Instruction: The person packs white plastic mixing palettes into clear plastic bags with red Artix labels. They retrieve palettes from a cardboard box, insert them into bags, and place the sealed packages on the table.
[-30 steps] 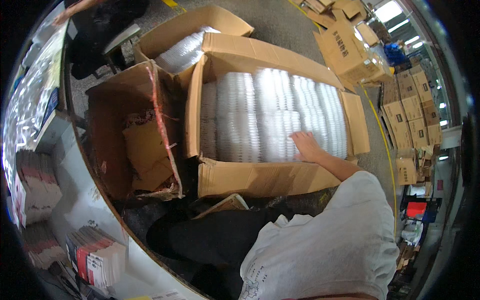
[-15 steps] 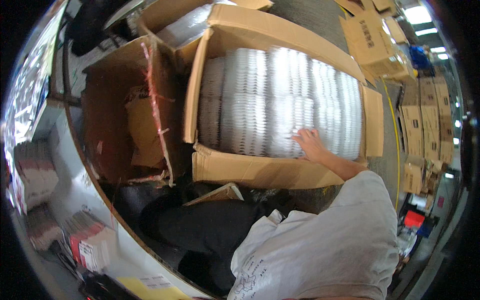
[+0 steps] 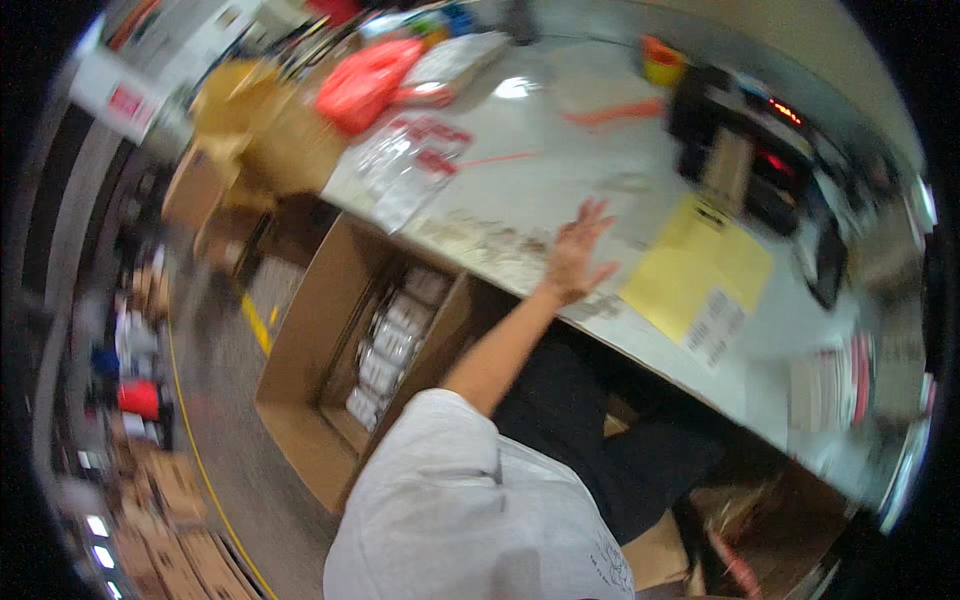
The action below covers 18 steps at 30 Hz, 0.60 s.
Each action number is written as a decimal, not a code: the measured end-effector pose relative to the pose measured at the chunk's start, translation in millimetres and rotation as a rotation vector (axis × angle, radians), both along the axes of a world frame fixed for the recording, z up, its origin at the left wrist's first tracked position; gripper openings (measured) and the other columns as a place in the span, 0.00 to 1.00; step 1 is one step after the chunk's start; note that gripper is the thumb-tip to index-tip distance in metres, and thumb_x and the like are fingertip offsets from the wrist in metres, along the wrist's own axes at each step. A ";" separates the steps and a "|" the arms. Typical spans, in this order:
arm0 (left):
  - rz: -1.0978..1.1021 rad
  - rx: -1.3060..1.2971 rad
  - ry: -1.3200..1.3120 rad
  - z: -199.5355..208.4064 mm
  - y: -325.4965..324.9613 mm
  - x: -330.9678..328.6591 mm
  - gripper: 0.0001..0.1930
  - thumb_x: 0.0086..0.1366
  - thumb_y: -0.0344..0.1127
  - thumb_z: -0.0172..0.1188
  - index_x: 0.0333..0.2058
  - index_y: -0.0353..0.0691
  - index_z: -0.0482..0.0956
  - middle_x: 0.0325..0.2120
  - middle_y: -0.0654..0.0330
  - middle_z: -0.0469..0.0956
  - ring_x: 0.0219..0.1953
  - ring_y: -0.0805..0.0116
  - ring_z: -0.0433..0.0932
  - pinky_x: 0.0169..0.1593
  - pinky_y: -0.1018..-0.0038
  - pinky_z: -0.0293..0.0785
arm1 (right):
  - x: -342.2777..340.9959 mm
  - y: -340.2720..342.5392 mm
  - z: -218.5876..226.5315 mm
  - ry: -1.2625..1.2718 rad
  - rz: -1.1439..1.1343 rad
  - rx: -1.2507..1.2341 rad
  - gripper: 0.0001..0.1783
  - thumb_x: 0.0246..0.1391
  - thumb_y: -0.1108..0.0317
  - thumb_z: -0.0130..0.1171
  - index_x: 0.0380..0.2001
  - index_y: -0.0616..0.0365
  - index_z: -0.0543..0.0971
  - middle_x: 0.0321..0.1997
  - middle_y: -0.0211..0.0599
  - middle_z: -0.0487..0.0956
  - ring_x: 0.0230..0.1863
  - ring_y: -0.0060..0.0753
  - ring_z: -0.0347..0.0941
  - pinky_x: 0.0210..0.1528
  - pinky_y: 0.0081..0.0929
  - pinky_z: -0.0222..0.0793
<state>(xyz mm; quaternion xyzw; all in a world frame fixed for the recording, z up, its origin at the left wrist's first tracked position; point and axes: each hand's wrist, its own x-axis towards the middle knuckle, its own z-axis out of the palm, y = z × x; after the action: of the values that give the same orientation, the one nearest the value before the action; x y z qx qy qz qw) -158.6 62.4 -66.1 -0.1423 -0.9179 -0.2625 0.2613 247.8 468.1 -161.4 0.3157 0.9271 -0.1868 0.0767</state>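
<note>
My left hand reaches out with spread fingers and holds nothing. It hovers over or rests on the near edge of a pale worktable; which of the two I cannot tell. To its right lies a yellow sheet with white labels on it. Below and left of the hand, against the table, an open cardboard box holds a row of small clear-wrapped packs. My right hand is out of view.
Clear plastic bags with red print, a red bag and an orange strip lie on the table. A black device with red lit digits stands at the back right. Stacked cards sit at the right; cartons line the far left.
The view has swung from the big carton of clear plastic trays, where my right hand was, to the worktable. My right hand has left the picture, and my left hand has come in.
</note>
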 end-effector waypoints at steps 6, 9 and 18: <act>0.201 0.212 0.061 15.4 6.9 6.4 0.31 0.54 0.46 0.59 0.54 0.38 0.64 0.64 0.53 0.52 0.67 0.50 0.46 0.57 0.54 0.57 | -114.3 1.7 13.7 0.010 0.333 0.011 0.28 0.56 0.63 0.46 0.60 0.52 0.60 0.66 0.51 0.54 0.66 0.47 0.50 0.64 0.46 0.47; 0.246 0.285 0.070 10.3 5.0 2.3 0.30 0.54 0.46 0.59 0.53 0.37 0.65 0.63 0.51 0.52 0.66 0.49 0.47 0.56 0.54 0.58 | -131.9 -1.7 20.1 -0.021 0.395 0.045 0.28 0.55 0.63 0.47 0.60 0.51 0.60 0.66 0.50 0.54 0.67 0.47 0.49 0.64 0.47 0.47; 0.251 0.356 0.019 14.0 5.2 3.6 0.28 0.55 0.48 0.58 0.51 0.37 0.67 0.62 0.50 0.53 0.66 0.48 0.47 0.56 0.53 0.59 | -126.2 12.0 22.0 -0.101 0.342 0.131 0.30 0.52 0.62 0.51 0.60 0.47 0.60 0.67 0.46 0.52 0.67 0.47 0.48 0.63 0.50 0.47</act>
<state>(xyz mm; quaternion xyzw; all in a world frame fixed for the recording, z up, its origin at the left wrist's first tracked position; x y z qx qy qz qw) -155.0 67.6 -52.1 0.0191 -0.8650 -0.3846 0.3217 121.6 480.0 -139.5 0.1666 0.9725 -0.0942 0.1330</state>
